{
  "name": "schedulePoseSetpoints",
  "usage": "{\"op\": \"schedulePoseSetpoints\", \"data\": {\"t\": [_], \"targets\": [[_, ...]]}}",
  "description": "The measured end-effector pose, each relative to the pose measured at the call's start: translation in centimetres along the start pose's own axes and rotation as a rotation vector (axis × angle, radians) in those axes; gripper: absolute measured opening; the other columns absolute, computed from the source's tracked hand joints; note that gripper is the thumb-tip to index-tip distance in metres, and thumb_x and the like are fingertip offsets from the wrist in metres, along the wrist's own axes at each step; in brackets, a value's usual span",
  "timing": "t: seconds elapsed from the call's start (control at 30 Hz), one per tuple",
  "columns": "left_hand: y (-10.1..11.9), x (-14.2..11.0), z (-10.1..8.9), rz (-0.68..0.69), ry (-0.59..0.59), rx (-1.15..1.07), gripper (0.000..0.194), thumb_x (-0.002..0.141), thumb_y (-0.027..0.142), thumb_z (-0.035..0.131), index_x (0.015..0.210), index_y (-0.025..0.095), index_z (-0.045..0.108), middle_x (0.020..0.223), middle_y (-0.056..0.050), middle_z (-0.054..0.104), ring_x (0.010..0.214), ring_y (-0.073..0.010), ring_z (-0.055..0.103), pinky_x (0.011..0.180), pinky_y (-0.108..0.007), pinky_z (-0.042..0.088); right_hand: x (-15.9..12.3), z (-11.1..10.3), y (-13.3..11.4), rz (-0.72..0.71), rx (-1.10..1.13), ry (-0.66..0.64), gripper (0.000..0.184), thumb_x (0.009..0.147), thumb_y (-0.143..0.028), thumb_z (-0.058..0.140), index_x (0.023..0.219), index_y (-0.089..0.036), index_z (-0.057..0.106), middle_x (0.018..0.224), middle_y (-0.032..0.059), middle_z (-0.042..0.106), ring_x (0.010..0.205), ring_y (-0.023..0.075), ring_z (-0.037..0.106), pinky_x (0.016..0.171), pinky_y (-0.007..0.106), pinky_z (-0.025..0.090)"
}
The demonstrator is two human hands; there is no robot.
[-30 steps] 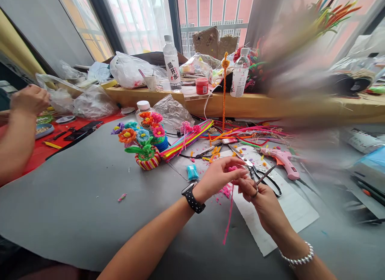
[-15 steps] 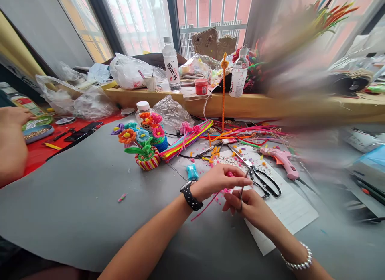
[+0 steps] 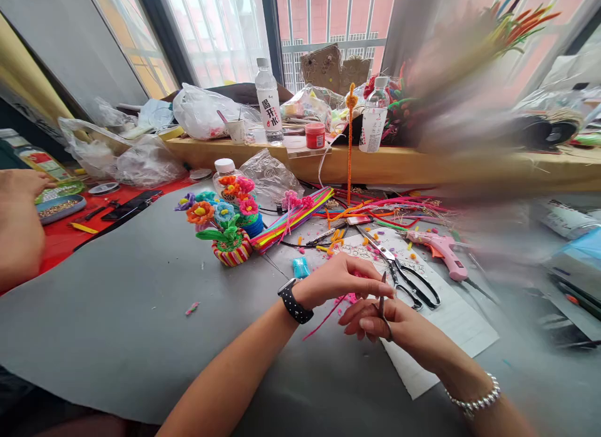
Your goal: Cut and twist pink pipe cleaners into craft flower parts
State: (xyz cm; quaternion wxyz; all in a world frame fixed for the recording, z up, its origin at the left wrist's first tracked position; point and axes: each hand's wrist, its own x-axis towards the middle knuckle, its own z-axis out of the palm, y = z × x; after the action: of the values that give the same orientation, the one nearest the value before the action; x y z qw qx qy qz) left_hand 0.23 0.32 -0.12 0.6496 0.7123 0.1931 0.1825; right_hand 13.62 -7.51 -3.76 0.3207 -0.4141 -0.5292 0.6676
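My left hand [image 3: 342, 280], with a black watch on its wrist, pinches a pink pipe cleaner [image 3: 323, 315] whose free end trails down and left over the grey table [image 3: 117, 318]. My right hand [image 3: 389, 321], a bead bracelet on its wrist, grips small scissors [image 3: 382, 293] with the blades pointing up, close to my left fingertips. Pink fluff scraps [image 3: 350, 298] lie just under both hands. Larger black-handled scissors [image 3: 404, 274] rest on the white paper [image 3: 446, 324] just beyond my right hand.
A pipe-cleaner flower pot [image 3: 228, 227], a bundle of coloured pipe cleaners [image 3: 293, 218], a pink glue gun [image 3: 441, 249] and a blue clip [image 3: 300, 268] lie beyond my hands. Bottles [image 3: 268, 108] and bags crowd the wooden ledge. Another person's arm [image 3: 19, 224] rests at the left.
Both my hands have drifted slightly down toward me. The pipe cleaner's tail swung from hanging down to pointing left. The small scissors turned upright. The other person's hand dropped lower at the left.
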Motion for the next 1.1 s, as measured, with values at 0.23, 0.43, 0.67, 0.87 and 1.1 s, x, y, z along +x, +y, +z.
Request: {"op": "schedulePoseSetpoints", "data": {"t": [0.23, 0.43, 0.67, 0.87, 1.1], "targets": [[-0.4, 0.0, -0.2, 0.036, -0.157, -0.051, 0.019, 0.063, 0.028, 0.065, 0.056, 0.013, 0.058, 0.061, 0.000, 0.050, 0.062, -0.0091, 0.044, 0.058, -0.022, 0.033, -0.3, -0.4, 0.1, 0.010, 0.037, -0.228, 0.023, 0.066, -0.034, 0.066, 0.079, -0.016, 0.069, 0.084, 0.0050, 0.066, 0.077, 0.0168, 0.057, 0.069, 0.026, 0.042], [-0.4, -0.1, -0.6, 0.035, -0.194, -0.105, 0.019, 0.064, 0.027, 0.065, 0.053, 0.013, 0.057, 0.059, 0.001, 0.048, 0.060, -0.0085, 0.043, 0.058, -0.022, 0.032, -0.3, -0.8, 0.2, -0.016, 0.046, -0.236, 0.018, 0.065, -0.025, 0.068, 0.081, -0.016, 0.068, 0.080, 0.0036, 0.066, 0.076, 0.0163, 0.058, 0.067, 0.025, 0.043], [-0.9, 0.4, -0.3, -0.028, 0.236, -0.241, 0.017, 0.067, 0.030, 0.062, 0.076, 0.015, 0.064, 0.070, 0.001, 0.052, 0.060, -0.0065, 0.040, 0.055, -0.021, 0.029, 0.0, -0.7, 0.2, -0.156, 0.036, 0.132, 0.014, 0.072, -0.030, 0.061, 0.066, -0.017, 0.066, 0.074, 0.0008, 0.060, 0.073, 0.0143, 0.052, 0.067, 0.024, 0.040], [-0.8, 0.6, -0.1, -0.027, 0.449, -0.565, 0.028, 0.071, 0.029, 0.058, 0.096, 0.017, 0.061, 0.081, -0.001, 0.052, 0.064, -0.0054, 0.041, 0.062, -0.019, 0.032, 0.2, -0.2, 0.6, -0.125, 0.026, 0.407, 0.019, 0.070, -0.035, 0.062, 0.064, -0.017, 0.065, 0.072, 0.0016, 0.060, 0.071, 0.0157, 0.049, 0.067, 0.026, 0.038], [-0.6, 0.6, 0.8, 0.009, 0.490, -0.603, 0.026, 0.073, 0.025, 0.056, 0.098, 0.019, 0.060, 0.083, -0.001, 0.053, 0.067, -0.0061, 0.043, 0.064, -0.019, 0.033, 0.4, 0.6, 0.5, -0.092, -0.017, 0.368, 0.021, 0.068, -0.037, 0.062, 0.062, -0.016, 0.061, 0.063, -0.0006, 0.054, 0.066, 0.0147, 0.045, 0.064, 0.026, 0.036]]}}
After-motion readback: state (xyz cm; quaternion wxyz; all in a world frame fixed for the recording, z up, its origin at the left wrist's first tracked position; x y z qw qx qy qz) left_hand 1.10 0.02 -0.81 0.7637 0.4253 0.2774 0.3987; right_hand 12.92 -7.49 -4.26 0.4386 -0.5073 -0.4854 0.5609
